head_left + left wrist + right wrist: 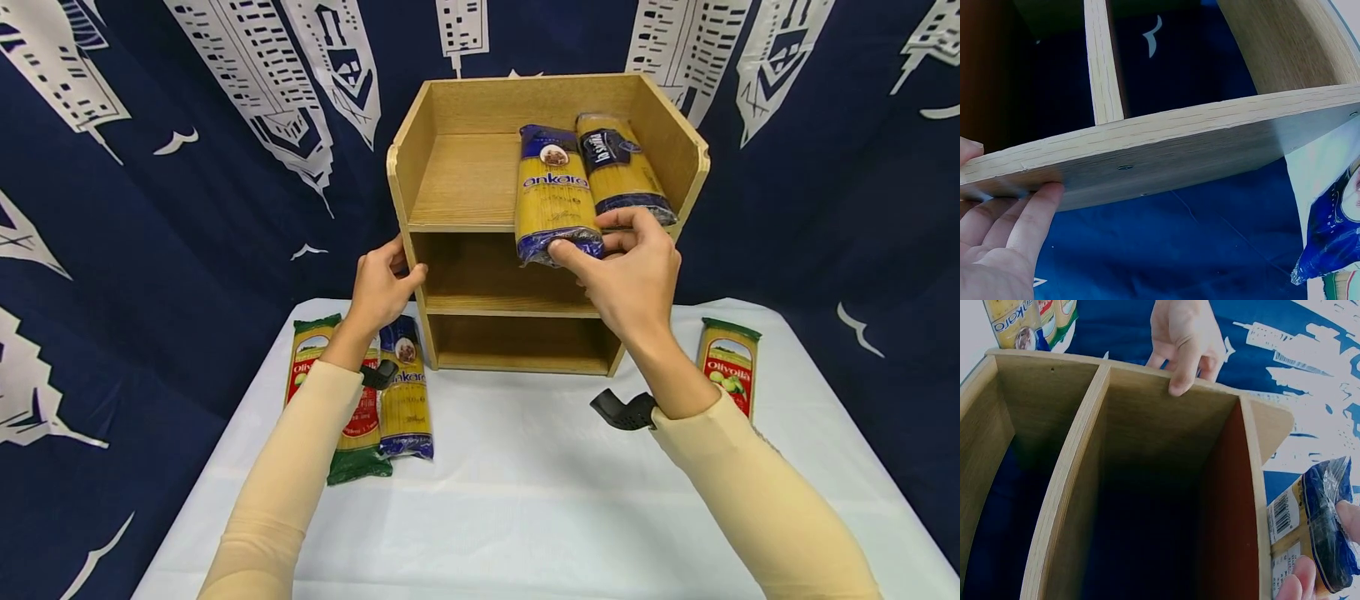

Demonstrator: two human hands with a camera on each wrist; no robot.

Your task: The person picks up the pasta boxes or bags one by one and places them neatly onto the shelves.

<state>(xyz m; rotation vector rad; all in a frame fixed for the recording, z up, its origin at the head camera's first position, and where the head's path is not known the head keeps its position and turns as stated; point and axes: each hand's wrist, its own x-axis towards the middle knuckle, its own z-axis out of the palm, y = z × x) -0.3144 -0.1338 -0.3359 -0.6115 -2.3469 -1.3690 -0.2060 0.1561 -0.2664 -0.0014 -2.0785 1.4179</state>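
My right hand (636, 271) pinches the lower end of a yellow and blue Ankara spaghetti pack (555, 196), thumb on the front, fingers at its right side. The pack lies on the top level of a small wooden shelf (465, 187), its lower end jutting past the front edge. Right of it on that level is another pasta pack (622, 167) with a dark label. My left hand (381, 283) grips the shelf's left side panel (1210, 137), with the thumb at the front edge and fingers against the outer face.
Left of the shelf, partly behind my left forearm, lie an Ankara pack (406, 400) and green-ended Olivoila packs (360, 462). Another Olivoila pack (729, 358) lies at the right, by my right forearm. A white cloth covers the table (510, 500); a navy patterned curtain (225, 208) hangs behind.
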